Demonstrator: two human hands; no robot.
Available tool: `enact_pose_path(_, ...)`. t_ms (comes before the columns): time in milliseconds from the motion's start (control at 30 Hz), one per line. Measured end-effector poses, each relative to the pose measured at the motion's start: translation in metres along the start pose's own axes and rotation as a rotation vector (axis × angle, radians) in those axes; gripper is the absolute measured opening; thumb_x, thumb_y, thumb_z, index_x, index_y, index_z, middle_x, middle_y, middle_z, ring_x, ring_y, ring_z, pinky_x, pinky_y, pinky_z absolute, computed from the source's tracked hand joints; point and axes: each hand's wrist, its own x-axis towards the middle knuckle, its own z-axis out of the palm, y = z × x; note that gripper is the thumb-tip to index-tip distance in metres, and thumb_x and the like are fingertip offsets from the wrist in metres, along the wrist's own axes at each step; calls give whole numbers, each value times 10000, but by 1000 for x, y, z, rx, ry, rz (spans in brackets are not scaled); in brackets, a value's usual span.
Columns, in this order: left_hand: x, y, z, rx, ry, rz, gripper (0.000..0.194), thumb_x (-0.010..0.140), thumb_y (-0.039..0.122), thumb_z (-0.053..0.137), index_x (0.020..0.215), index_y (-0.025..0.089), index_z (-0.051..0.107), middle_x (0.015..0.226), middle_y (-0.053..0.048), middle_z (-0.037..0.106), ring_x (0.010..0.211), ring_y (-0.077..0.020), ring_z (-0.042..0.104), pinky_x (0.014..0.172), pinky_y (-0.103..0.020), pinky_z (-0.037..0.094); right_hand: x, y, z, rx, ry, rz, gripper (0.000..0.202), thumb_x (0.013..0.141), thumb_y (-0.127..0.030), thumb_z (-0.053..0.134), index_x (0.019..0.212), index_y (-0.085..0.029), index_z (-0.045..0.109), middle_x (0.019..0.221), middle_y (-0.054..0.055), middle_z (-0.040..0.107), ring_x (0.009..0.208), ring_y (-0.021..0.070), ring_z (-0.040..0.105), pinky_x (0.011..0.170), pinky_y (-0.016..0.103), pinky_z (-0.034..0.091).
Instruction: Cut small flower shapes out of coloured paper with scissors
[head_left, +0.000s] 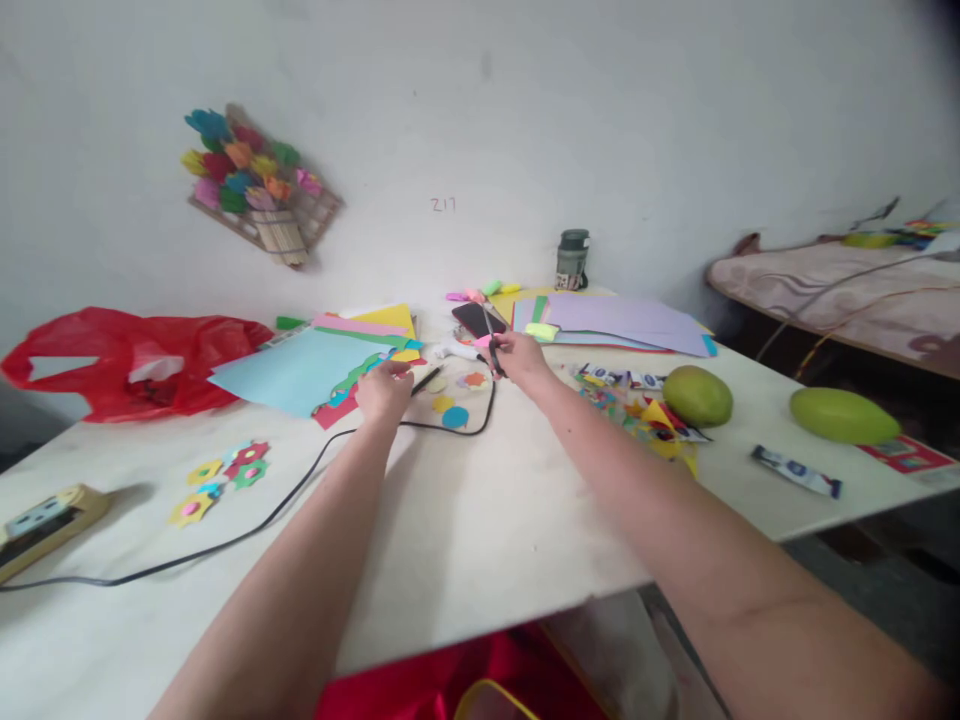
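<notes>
The right hand [519,358] grips scissors [494,357] towards the tabletop's [465,530] back edge; the left hand [384,392] is at coloured paper [355,378], grip unclear. Best keep the scissors clear of the cord [491,405].

One left hand [384,392], one right hand [521,360], one pair of scissors [493,357] and one phone [478,320] are shown at centre. Two green fruits [697,395] and at least three small tubes [796,471] are seen at right; one red bag [142,375] and one power strip [41,518] are included at left.
</notes>
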Motion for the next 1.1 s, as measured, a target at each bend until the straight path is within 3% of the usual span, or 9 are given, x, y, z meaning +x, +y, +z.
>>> enact_pose_path(100,-5,-7,-2,123,44,83,245,730,332,574,921,263,711,1041,-68,671,1113,-311,491,872,-404,406,-8,9,9,-250,42,-51,202,683,-345,680,824,-200,673,608,-25,623,537,121,586,503,223,461)
enact_pose_path(233,-11,-8,4,163,72,205,189,755,344,562,830,280,723,1186,-9,624,1176,-295,425,954,-417,351,-20,12,4,-490,91,-77,258,719,-408,635,888,-217,676,712,10,649,687,174,610,627,283,474)
enact_pose_path(467,-12,-4,17,316,53,403,213,786,352,541,793,289,745,1252,7,594,1219,-297,386,1016,-440,261,-22,15,-5,-588,77,-59,318,734,-429,617,963,-218,680,772,38,664,706,190,602,648,291,451)
enact_pose_path(800,-14,-4,10,334,61,526,153,744,355,621,817,306,746,1187,-3,628,1196,-291,396,1014,-434,249,-24,15,-6,-613,61,-65,321,749,-410,604,1005,-228,672,795,36,672,718,190,607,659,292,457)
enact_pose_path(900,-12,-7,9,321,37,520,170,767,340,595,854,309,738,1111,-17,662,1155,-269,440,1008,-414,259,-25,15,-5,-608,53,-64,317,751,-398,605,1014,-234,670,781,33,671,724,194,613,653,294,463)
enact_pose_path(1100,-2,-13,4,291,51,239,295,791,292,514,1016,277,704,914,-62,699,1013,-239,572,953,-362,337,-24,17,-4,-601,50,-54,314,727,-386,633,1012,-259,671,728,10,652,695,186,614,631,284,466)
